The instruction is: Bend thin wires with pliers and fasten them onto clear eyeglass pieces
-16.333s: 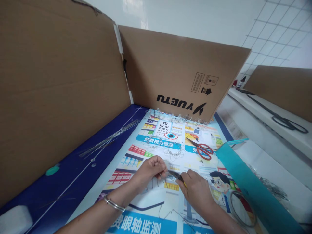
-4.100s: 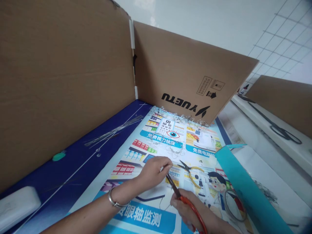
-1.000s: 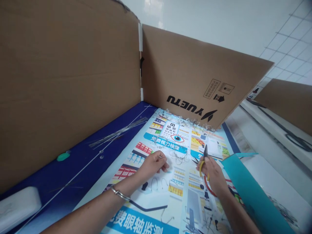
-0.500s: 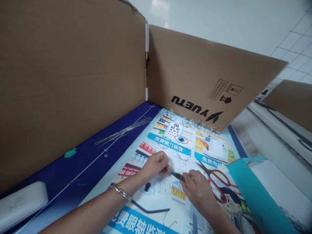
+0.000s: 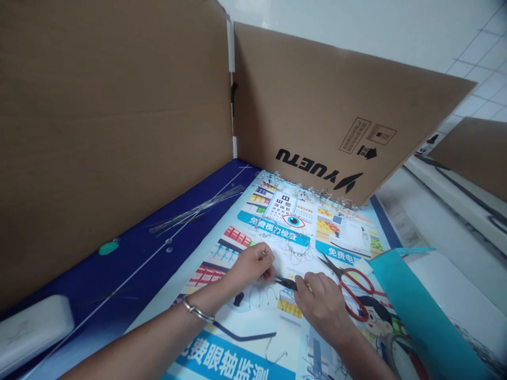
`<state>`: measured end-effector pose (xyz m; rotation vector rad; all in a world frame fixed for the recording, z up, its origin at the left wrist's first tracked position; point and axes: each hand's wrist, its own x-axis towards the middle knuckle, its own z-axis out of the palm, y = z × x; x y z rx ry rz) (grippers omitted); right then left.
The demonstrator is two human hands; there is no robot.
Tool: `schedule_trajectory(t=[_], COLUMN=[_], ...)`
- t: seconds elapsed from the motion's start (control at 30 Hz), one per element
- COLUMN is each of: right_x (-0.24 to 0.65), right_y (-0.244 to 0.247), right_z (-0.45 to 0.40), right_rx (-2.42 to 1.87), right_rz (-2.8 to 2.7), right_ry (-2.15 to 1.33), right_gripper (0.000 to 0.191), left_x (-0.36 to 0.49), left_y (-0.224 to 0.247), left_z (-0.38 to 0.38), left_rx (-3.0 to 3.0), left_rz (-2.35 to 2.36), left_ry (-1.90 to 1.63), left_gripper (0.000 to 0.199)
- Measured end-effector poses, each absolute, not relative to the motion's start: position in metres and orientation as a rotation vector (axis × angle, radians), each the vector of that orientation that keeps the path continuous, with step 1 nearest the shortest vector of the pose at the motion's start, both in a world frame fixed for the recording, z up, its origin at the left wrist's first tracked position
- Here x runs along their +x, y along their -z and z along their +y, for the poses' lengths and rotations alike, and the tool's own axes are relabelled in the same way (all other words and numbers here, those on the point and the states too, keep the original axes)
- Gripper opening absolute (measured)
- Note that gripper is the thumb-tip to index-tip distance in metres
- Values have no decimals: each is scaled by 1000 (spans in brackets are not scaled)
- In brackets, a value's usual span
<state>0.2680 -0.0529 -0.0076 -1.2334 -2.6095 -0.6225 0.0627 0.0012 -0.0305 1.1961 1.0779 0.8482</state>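
Note:
My left hand [image 5: 256, 262] is pinched, its fingertips closed on a thin piece of wire that mostly hides behind them. My right hand [image 5: 321, 303] wraps round a pair of pliers [image 5: 285, 283]; the dark jaws point left and reach the left fingertips. Whether the jaws are clamped on the wire I cannot tell. Several bent wire hooks [image 5: 270, 293] lie on the printed sheet just below the jaws. Beyond my hands lies a loose cluster of bent wire [image 5: 296, 252]. Red-handled scissors [image 5: 365, 284] rest right beside my right hand, blades pointing away to the left.
Cardboard panels stand at the left [image 5: 119, 116] and back [image 5: 309, 100]. A wire tangle [image 5: 320, 198] lines the back panel's foot. Straight wires [image 5: 198, 209] lie on the blue surface. A teal-edged box [image 5: 420, 301] stands right, a white case [image 5: 35, 330] left.
The view has shifted slightly. The pliers' jaws have turned a little and sit nearly level by the left fingertips. Both hands keep their grips.

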Motion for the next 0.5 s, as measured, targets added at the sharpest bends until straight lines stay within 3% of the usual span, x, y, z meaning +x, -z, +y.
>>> schedule_trajectory(t=[0.13,0.37,0.5], right_x=[271,293,291], right_y=[2,9,5], right_z=[-48,-37,-40], right_rx=[-1287,-1464,-1493], right_rz=[-2445,-1649,-1771], right_ry=[297,-688,-721], right_gripper=[27,38,34], left_x=[62,62,63], left_y=[30,30,32], left_z=[0,2,2], left_rx=[1207,1191,1205], left_rz=[1092,1088,1115], left_ry=[-878,-904,-891], left_gripper=[12,8,9])
